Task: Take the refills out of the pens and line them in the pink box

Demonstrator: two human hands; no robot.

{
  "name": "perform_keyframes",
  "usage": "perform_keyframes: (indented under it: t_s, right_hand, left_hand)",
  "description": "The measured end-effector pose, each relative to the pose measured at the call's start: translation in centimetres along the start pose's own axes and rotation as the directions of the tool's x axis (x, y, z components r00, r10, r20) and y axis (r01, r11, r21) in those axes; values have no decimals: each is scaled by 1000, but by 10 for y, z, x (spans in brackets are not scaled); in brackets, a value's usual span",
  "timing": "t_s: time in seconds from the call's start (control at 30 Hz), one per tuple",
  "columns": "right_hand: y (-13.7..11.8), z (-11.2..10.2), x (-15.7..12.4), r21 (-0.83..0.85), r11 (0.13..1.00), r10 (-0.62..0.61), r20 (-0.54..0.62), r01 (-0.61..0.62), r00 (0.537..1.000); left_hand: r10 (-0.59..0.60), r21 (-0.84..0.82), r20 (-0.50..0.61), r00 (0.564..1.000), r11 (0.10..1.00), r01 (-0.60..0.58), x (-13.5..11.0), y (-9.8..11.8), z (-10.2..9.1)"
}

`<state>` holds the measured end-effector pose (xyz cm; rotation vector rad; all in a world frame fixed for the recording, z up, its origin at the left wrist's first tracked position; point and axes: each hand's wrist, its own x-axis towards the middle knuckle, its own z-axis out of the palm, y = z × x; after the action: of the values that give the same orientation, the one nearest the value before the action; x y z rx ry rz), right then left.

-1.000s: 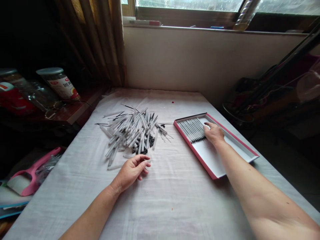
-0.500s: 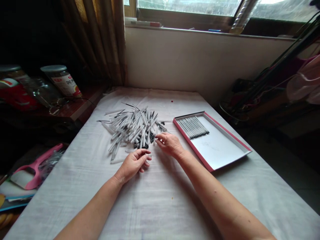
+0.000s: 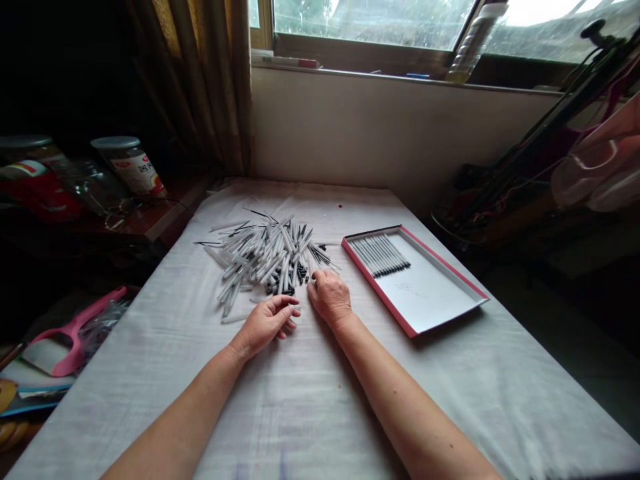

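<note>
A loose heap of pen parts lies on the cloth: clear pen barrels (image 3: pixel 273 250), thin dark refills (image 3: pixel 318 253) and small black caps (image 3: pixel 301 272). My left hand (image 3: pixel 267 323) is closed in front of the heap, thumb against fingers, and the pale end of what looks like a clear pen barrel (image 3: pixel 299 307) shows at the fingertips. Beside the heap's right front edge, my right hand (image 3: pixel 331 295) is bent downward near the caps. Its fingers are drawn together, and the back of the hand hides whatever they hold.
To the right sits a shallow red-edged box lid (image 3: pixel 383 297), with a row of black-capped pens (image 3: pixel 381 255) in its far left corner. A side shelf at left carries jars (image 3: pixel 133 167) and glasses (image 3: pixel 119 215). Below it is a pink-handled item (image 3: pixel 75 330).
My right hand has turned, with its back now more toward me and its fingers lower beside the caps. My left hand stays almost in place. The camera view has shifted slightly.
</note>
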<state>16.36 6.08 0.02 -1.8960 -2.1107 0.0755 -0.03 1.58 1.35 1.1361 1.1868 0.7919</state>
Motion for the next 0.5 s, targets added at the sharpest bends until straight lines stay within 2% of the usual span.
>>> perform_keyframes:
  t_s: [0.1, 0.2, 0.3, 0.37, 0.43, 0.5]
  right_hand:
    - [8, -2, -2, 30, 992, 125, 4, -125, 992]
    - [23, -6, -12, 145, 963, 236, -44, -228, 971]
    - [41, -7, -25, 370, 899, 300, -129, -234, 945]
    - [48, -5, -34, 540, 821, 326, -176, -185, 929]
    - [50, -3, -40, 686, 717, 344, -194, -123, 919]
    - [45, -2, -45, 797, 599, 349, -171, -79, 921]
  left_hand:
    - [2, 11, -9, 1000, 1000, -2, 0, 0, 0]
    - [18, 41, -9, 1000, 999, -18, 0, -2, 0]
    - [67, 115, -7, 998, 991, -66, -1, -9, 2]
    - [163, 218, -23, 986, 964, -154, -4, -15, 4]
    - [346, 369, -47, 937, 878, -306, -6, -18, 5]
    - [562, 530, -48, 826, 715, -456, -8, -19, 7]
